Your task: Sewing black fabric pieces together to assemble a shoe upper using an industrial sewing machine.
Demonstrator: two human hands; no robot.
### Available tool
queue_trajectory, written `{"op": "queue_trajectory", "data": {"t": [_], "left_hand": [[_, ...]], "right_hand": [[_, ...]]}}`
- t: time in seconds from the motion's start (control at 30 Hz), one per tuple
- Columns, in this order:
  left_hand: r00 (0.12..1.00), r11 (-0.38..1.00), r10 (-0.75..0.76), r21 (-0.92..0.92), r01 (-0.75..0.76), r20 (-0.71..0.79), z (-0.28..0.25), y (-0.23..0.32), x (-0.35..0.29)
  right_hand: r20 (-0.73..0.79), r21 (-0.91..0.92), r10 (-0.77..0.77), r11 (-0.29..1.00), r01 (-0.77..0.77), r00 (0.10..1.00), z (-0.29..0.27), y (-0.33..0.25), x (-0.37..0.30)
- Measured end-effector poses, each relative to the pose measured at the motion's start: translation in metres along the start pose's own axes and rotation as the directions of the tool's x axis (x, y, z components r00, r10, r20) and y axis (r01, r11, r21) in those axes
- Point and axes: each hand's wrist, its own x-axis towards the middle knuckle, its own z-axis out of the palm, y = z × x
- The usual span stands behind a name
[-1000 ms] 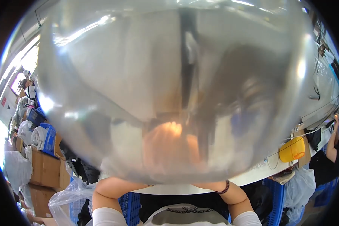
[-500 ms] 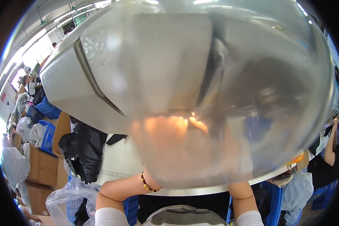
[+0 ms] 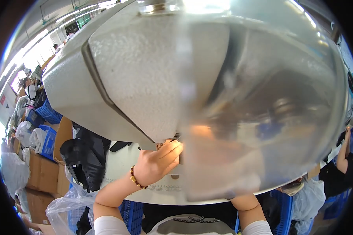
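Note:
A large grey machine head [image 3: 137, 74], shaped like a sewing machine's, fills the middle of the view. My left hand [image 3: 155, 162], with a beaded bracelet on its wrist, reaches up to the machine's lower tip. Its fingers are pressed together there, and whatever lies between them is hidden. A clear, curved shield [image 3: 270, 98] covers the right half and blurs what is behind it. Through it my right hand [image 3: 219, 156] shows only as a smeared skin-coloured shape, so its fingers cannot be made out. Beneath both hands is a pale worktable [image 3: 119, 164] with a ruler scale near its front edge.
Black moulded pieces [image 3: 80, 160] with cut-outs lie at the table's left side. Further left stand cardboard boxes [image 3: 43, 172] and blue crates [image 3: 49, 113]. Clear plastic bags [image 3: 68, 207] hang close by my left arm. At the far right shows another person's arm [image 3: 343, 152].
The shield's left edge has shifted right in the view, uncovering my left hand and the machine's lower tip. My left forearm sits slightly further left.

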Motion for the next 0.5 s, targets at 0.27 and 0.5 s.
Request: {"op": "queue_trajectory", "data": {"t": [0.27, 0.5], "left_hand": [[0.999, 0.999, -0.053, -0.005, 0.053, -0.005, 0.005, -0.007, 0.001], [0.996, 0.996, -0.083, -0.028, 0.084, 0.014, 0.006, -0.010, 0.002]], "right_hand": [[-0.049, -0.147, -0.031, 0.989, 0.024, 0.998, 0.000, -0.010, 0.009], [-0.036, -0.091, 0.039, 0.995, -0.042, 0.999, 0.001, -0.011, 0.019]]}}
